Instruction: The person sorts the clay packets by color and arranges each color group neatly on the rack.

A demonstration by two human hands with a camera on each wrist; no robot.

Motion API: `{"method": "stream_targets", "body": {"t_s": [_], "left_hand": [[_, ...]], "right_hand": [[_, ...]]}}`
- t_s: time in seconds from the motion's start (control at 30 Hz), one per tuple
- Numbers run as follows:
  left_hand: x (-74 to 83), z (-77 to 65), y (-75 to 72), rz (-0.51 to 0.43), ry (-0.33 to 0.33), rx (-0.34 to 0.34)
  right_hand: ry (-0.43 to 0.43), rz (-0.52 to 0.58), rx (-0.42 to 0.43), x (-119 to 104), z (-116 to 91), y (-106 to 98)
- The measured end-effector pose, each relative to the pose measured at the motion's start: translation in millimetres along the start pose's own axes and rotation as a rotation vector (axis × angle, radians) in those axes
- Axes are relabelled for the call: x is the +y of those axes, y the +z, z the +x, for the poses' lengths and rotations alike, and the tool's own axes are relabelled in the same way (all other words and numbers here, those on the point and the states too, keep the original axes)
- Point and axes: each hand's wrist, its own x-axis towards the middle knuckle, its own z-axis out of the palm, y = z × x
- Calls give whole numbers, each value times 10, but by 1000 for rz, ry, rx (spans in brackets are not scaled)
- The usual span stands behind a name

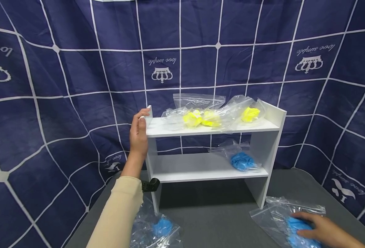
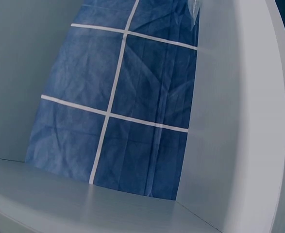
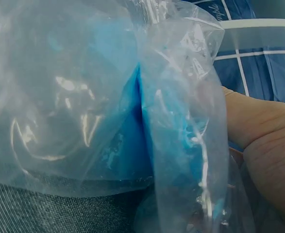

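My left hand grips the upper left side panel of a small white two-tier shelf, fingers over the panel's top. Seen from the left wrist, shelf boards fill the right and bottom. At lower right, my right hand holds a clear zip bag with a bright blue soft bundle inside. The right wrist view has the thumb against the crumpled plastic and blue folds showing through; the other fingers are mostly hidden behind the bag.
Clear bags with yellow bundles lie on the top shelf. A bagged blue bundle sits at the right of the middle shelf. Another bagged blue bundle lies on the dark table near the left forearm. Blue gridded cloth hangs behind.
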Motion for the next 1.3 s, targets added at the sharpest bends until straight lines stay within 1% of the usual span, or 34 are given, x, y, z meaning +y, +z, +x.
{"method": "stream_targets", "body": {"t_s": [0.13, 0.23, 0.27, 0.3, 0.37, 0.53, 0.57, 0.7, 0.8, 0.93, 0.97, 1.0, 1.1, 1.17, 1.23, 1.3], "left_hand": [[6, -29, 30, -22, -8, -1], [3, -46, 44, -15, -10, -9], [-2, -48, 45, -8, -8, -11], [-7, -48, 45, -5, -4, -11], [-17, -42, 41, -1, 5, -9], [-24, -24, 28, 2, 26, -3], [-22, -22, 26, 4, 29, -3], [-28, -17, 14, 1, 32, -7], [-35, -17, 4, 1, 29, -8], [-27, -12, 0, 7, 37, -6], [-24, -11, 0, 8, 38, -6], [-20, -10, 1, 8, 39, -6], [-15, -13, -1, 5, 37, -7], [-19, -15, -4, 9, 34, -10], [-21, -12, -8, 15, 37, -12], [-19, -6, -13, 22, 41, -10]], "right_hand": [[35, 12, -40, 11, -11, -17], [104, 39, -119, 1, -15, -64], [112, 29, -125, -10, -15, -73], [114, 8, -115, -26, -13, -78], [154, -31, -102, -72, -3, -98], [317, -102, -87, -221, 52, -172], [335, -111, -80, -253, 67, -186], [317, -164, 36, -389, 107, -214], [273, -184, 147, -507, 141, -241], [208, -219, 256, -683, 203, -331], [216, -229, 257, -732, 222, -367], [237, -233, 242, -784, 239, -408], [308, -271, 202, -928, 300, -519], [371, -279, 164, -1023, 330, -580], [394, -300, 165, -1104, 358, -636], [392, -312, 184, -1176, 383, -686]]}}
